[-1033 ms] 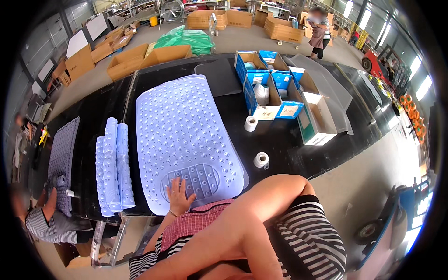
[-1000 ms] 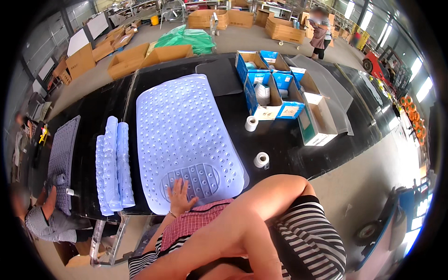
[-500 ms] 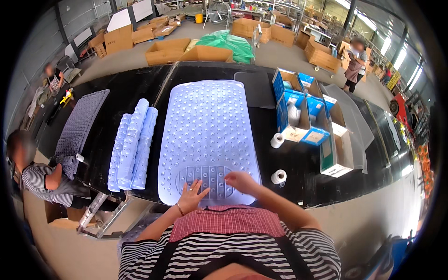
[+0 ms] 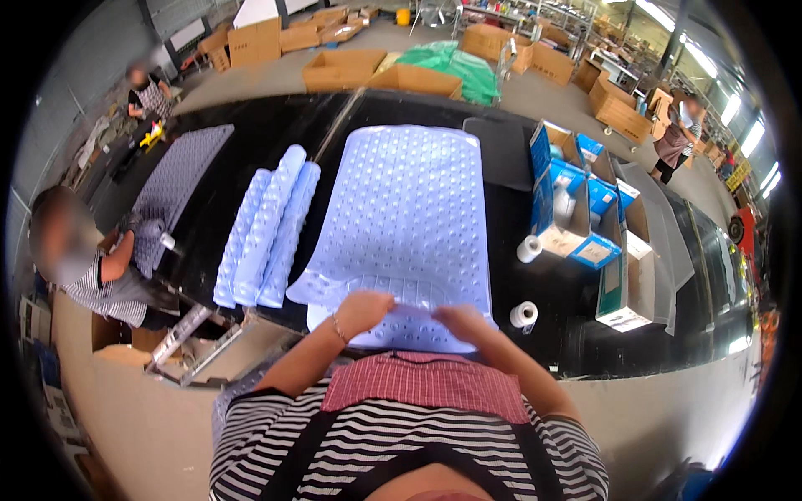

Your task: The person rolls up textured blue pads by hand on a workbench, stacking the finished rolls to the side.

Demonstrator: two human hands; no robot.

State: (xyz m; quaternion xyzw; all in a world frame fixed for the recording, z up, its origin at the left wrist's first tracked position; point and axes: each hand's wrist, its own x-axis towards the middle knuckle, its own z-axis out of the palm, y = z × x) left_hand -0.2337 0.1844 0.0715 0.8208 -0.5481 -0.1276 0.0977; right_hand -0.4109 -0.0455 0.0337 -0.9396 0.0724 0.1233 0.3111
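A light blue bath mat [image 4: 409, 200] covered in round bumps lies lengthwise in front of me on the black table. Its near edge is raised and bent, with my left hand [image 4: 364, 313] and my right hand [image 4: 464, 322] closed on it a short way apart. Beneath the lifted edge shows another blue mat [image 4: 426, 336], flat on the table. Several rolled-up blue mats [image 4: 269, 238] lie side by side to the left. Right of the mat, two small white rolls [image 4: 524, 315] stand on the table.
Blue open-topped cardboard boxes [image 4: 558, 219] stand on the right of the black table [image 4: 401, 108]. A co-worker [image 4: 92, 267] handles a greyish bumpy mat [image 4: 180, 171] at the left; two more people are farther off. Large cartons [image 4: 342, 70] stand beyond the table.
My hands have gone from resting over the mat's near end to gripping its edge, now lifted and bent. The whole view has shifted, moving the table's things rightward in the picture.
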